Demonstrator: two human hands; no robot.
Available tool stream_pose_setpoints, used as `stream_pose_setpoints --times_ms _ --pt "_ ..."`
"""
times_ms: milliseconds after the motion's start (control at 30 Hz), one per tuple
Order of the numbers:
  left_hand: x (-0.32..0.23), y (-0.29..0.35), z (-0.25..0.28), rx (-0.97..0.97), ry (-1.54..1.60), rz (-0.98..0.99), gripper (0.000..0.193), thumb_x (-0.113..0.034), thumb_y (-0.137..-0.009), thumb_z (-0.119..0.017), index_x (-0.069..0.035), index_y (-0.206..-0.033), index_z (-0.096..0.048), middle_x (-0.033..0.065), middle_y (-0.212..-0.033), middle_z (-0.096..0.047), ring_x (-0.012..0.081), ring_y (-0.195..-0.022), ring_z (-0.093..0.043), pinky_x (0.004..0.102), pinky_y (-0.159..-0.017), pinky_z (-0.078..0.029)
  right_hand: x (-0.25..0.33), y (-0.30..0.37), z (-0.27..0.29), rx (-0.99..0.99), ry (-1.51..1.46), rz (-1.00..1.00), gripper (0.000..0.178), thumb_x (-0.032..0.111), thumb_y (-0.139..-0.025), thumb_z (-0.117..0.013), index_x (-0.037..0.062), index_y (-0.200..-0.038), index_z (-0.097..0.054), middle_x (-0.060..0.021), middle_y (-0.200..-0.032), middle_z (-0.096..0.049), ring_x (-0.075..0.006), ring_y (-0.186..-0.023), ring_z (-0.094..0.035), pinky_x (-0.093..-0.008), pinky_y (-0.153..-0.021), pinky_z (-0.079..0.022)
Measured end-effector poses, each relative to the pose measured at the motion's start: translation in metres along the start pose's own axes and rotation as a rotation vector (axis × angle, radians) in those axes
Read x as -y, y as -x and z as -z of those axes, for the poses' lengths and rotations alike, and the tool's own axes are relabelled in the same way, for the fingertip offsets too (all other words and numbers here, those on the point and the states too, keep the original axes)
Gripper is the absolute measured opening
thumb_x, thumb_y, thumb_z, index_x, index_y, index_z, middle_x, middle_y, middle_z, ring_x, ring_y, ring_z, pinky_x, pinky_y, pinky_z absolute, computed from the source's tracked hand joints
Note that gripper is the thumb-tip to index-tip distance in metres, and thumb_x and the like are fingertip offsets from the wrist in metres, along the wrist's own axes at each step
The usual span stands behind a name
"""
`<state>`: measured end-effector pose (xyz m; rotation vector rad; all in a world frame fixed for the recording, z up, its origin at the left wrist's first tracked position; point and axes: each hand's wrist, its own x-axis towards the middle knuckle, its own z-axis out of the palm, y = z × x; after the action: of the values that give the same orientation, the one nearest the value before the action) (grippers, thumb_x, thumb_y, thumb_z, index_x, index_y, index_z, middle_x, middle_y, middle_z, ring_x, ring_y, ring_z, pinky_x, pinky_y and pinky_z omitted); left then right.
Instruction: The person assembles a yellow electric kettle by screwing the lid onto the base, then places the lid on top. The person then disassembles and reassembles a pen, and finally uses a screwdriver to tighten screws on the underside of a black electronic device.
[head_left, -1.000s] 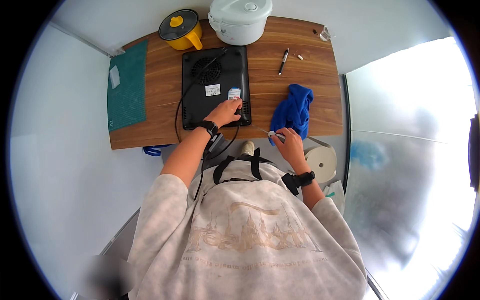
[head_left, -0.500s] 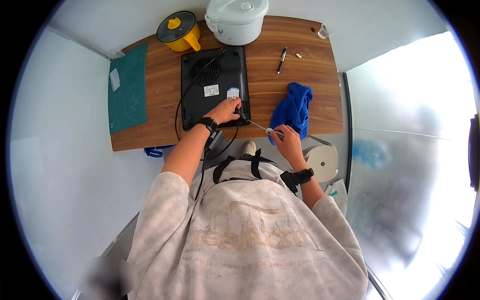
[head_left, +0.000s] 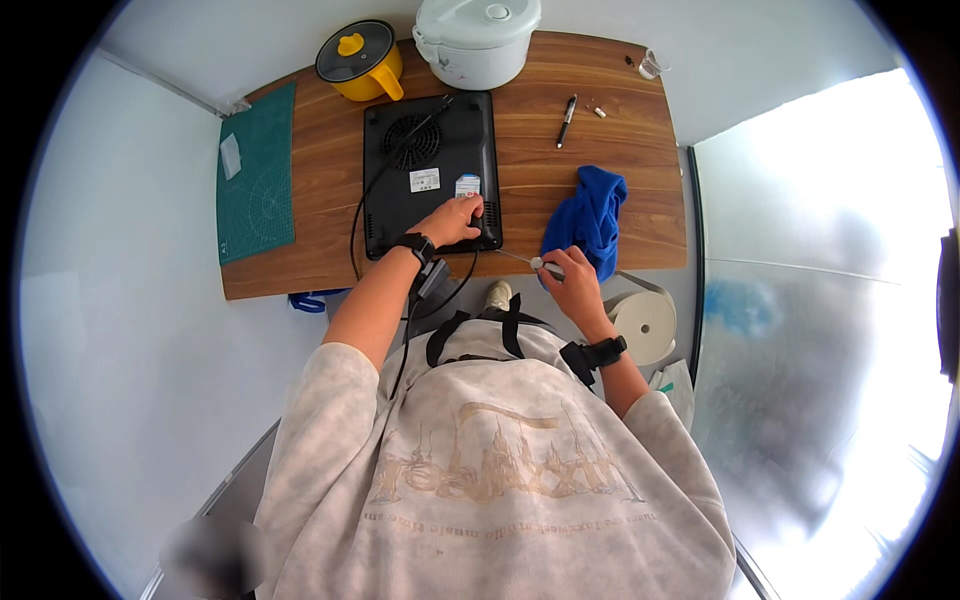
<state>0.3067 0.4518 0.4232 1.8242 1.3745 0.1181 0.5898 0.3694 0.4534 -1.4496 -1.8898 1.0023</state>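
Observation:
A black induction cooker (head_left: 400,215) lies upside down on the table, its round fan grille and labels facing up. Over its near right part is my left hand (head_left: 452,222), fingers bent and close together against the underside. Whatever lies under those fingertips is hidden. My right hand (head_left: 572,280), to the right of the cooker, is closed round the handle of a screwdriver (head_left: 537,263). The thin shaft points left, its tip by the cooker's near right corner; whether it touches cannot be told. A black power cord (head_left: 357,222) runs over the cooker and down its left side.
Beyond my right hand lies a blue cloth (head_left: 590,215). A pen (head_left: 566,122), a small clear cup (head_left: 650,66), a yellow pot (head_left: 358,65) and a white lidded cooker (head_left: 480,55) stand farther back. A green cutting mat (head_left: 262,190) covers the left end.
The screwdriver's tip has dropped slightly from the cooker's corner toward its near edge, and its shaft lies flatter. My left hand has stayed in place.

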Motion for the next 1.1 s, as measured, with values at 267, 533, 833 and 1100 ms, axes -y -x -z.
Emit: stream_pose_setpoints --times_ms 267,533,833,1100 --pt "0.001 0.001 0.002 -0.012 0.018 -0.004 0.034 -0.005 -0.078 -0.075 -0.007 -0.094 -0.045 0.0121 -0.094 -0.057 0.0288 -0.085 -0.061 0.0421 -0.073 -0.049 0.0 -0.003 -0.004 -0.034 0.007 0.0 0.017 0.012 -0.085 -0.072 0.005 -0.1 -0.066 -0.0125 -0.089 -0.058 -0.0321 -0.077 -0.062 -0.0392 -0.068 -0.051" --pt "0.006 0.0 0.002 -0.013 0.022 -0.004 0.034 -0.005 -0.078 -0.075 -0.006 -0.095 -0.045 0.0118 -0.093 -0.057 0.0293 -0.085 -0.061 0.0418 -0.073 -0.049 -0.003 -0.006 -0.008 -0.083 -0.006 -0.002 0.016 0.016 -0.086 -0.072 0.0059 -0.096 -0.066 -0.0146 -0.085 -0.06 -0.035 -0.075 -0.062 -0.0434 -0.067 -0.05" --pt "0.005 0.004 0.005 -0.019 0.025 0.001 0.035 -0.005 -0.077 -0.076 -0.007 -0.095 -0.046 0.012 -0.094 -0.058 0.0295 -0.085 -0.061 0.0417 -0.073 -0.049 -0.005 -0.007 -0.011 -0.084 0.0 0.0 0.015 0.018 -0.087 -0.071 0.0053 -0.095 -0.066 -0.0152 -0.085 -0.061 -0.0348 -0.073 -0.062 -0.0434 -0.066 -0.05" --pt "0.01 0.004 0.003 -0.031 0.03 -0.023 0.035 -0.005 -0.076 -0.076 -0.006 -0.095 -0.046 0.0116 -0.092 -0.057 0.0293 -0.083 -0.061 0.0414 -0.072 -0.049 -0.003 -0.003 -0.014 -0.1 -0.021 0.008 0.015 0.018 -0.088 -0.071 0.005 -0.095 -0.066 -0.0149 -0.085 -0.061 -0.0341 -0.073 -0.062 -0.0428 -0.066 -0.049"
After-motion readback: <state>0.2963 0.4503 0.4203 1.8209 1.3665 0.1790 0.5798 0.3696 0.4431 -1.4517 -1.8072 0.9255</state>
